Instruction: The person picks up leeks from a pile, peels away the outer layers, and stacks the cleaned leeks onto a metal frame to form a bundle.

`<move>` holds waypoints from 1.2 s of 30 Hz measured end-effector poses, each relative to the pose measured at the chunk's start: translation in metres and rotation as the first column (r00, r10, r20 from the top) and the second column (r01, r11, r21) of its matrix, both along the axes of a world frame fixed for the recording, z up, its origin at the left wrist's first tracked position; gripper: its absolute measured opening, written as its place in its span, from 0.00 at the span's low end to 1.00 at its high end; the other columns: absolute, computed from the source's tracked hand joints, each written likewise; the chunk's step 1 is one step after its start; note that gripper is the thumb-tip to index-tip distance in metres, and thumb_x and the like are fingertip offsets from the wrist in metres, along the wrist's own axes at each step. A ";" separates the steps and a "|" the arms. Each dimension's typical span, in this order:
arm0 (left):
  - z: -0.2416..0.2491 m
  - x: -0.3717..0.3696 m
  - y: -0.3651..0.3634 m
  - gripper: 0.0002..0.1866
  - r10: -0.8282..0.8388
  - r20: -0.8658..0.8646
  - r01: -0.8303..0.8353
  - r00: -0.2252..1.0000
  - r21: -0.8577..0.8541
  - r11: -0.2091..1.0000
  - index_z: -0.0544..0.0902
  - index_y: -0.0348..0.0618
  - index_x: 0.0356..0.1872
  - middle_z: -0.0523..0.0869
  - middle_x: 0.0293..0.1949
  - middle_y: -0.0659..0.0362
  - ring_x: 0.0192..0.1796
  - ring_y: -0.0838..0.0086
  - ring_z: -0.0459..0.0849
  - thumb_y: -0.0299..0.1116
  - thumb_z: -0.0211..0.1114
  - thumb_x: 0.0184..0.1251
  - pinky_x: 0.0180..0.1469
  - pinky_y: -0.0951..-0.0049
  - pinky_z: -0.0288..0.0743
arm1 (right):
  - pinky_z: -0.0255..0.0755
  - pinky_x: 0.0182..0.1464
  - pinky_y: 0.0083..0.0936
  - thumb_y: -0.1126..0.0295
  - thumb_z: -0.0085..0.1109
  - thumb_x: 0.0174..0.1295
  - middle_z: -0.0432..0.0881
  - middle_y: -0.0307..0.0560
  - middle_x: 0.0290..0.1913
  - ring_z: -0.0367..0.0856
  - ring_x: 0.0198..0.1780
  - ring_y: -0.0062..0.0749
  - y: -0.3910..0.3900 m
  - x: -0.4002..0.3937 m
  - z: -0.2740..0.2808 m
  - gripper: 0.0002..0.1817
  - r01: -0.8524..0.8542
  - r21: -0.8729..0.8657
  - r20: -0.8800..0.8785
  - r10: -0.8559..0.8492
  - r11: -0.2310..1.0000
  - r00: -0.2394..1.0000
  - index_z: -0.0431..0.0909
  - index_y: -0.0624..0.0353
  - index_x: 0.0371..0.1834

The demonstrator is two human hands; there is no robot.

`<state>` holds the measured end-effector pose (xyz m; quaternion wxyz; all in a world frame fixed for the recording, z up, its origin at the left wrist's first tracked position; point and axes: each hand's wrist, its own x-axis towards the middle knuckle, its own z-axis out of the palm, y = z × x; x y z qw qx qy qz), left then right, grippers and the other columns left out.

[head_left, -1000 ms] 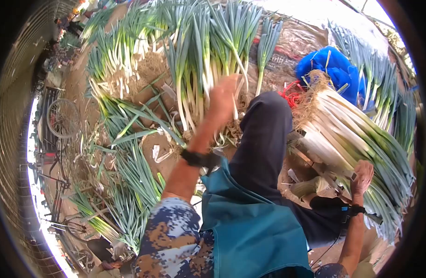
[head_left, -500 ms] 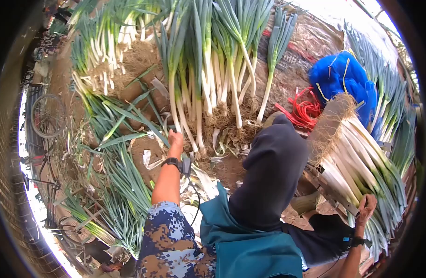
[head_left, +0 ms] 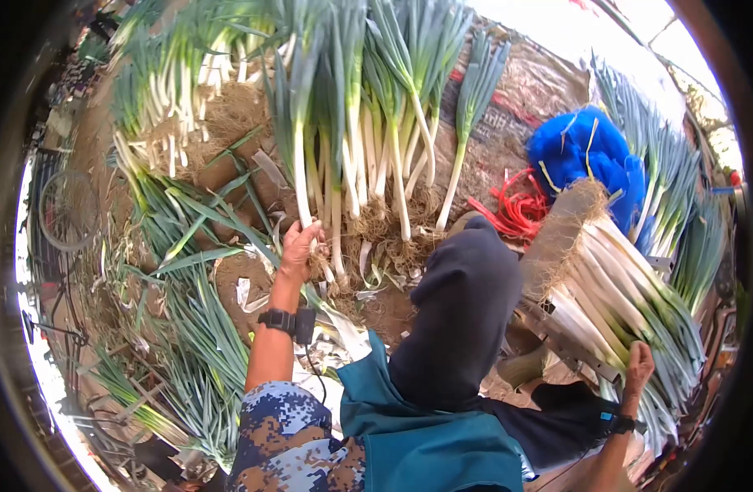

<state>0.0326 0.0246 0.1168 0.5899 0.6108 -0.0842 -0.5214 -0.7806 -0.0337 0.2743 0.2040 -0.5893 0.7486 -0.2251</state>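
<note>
My left hand (head_left: 298, 248) is closed around the root end of a long green onion (head_left: 301, 168), which stands at the left front of an upright group. More green onions (head_left: 376, 156) lean beside it, their pale stems down and brown roots on the ground. My right hand (head_left: 639, 366) lies with curled fingers on a large bundle of green onions (head_left: 618, 287), where the white stems turn green. Its fingertips are partly hidden. The bundle rests tilted on a metal rack (head_left: 569, 340), roots toward the upper left.
Red plastic strips (head_left: 516, 205) and blue netting (head_left: 585, 156) lie beyond the bundle. More green onions (head_left: 204, 328) are heaped at left, with peeled scraps (head_left: 343, 328) on the soil. My bent knee (head_left: 475, 271) sits between my hands. A bicycle wheel (head_left: 69, 209) stands far left.
The view has shifted slightly, so most things appear farther left. My left hand has turned, and its fingers now show around the stem's base. My right hand stays at the bundle.
</note>
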 end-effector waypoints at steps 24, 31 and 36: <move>0.207 -0.198 0.209 0.24 -0.270 0.888 0.486 0.373 0.061 0.872 0.70 0.30 0.64 0.81 0.44 0.44 0.42 0.58 0.80 0.38 0.61 0.77 0.44 0.60 0.75 | 0.84 0.32 0.46 0.68 0.71 0.65 0.79 0.47 0.37 0.84 0.31 0.43 -0.086 0.491 0.142 0.18 -0.256 -0.193 0.833 0.020 0.947 -0.553 0.75 0.64 0.51; 0.289 -0.257 0.046 0.17 -0.438 0.878 0.832 0.193 0.091 0.547 0.77 0.31 0.58 0.83 0.40 0.43 0.41 0.54 0.83 0.29 0.64 0.73 0.47 0.61 0.77 | 0.79 0.39 0.37 0.70 0.66 0.64 0.86 0.53 0.38 0.84 0.37 0.40 -0.120 0.150 0.218 0.27 -0.281 -0.840 -0.374 -0.120 0.463 0.919 0.73 0.65 0.66; 0.285 -0.313 -0.075 0.15 -0.407 0.912 0.958 -0.054 0.162 0.238 0.79 0.34 0.54 0.83 0.41 0.42 0.45 0.52 0.83 0.33 0.64 0.73 0.50 0.60 0.75 | 0.77 0.61 0.27 0.82 0.63 0.68 0.81 0.53 0.61 0.81 0.59 0.31 -0.027 -0.009 0.197 0.28 -0.059 -0.820 0.008 0.114 0.569 0.993 0.71 0.61 0.72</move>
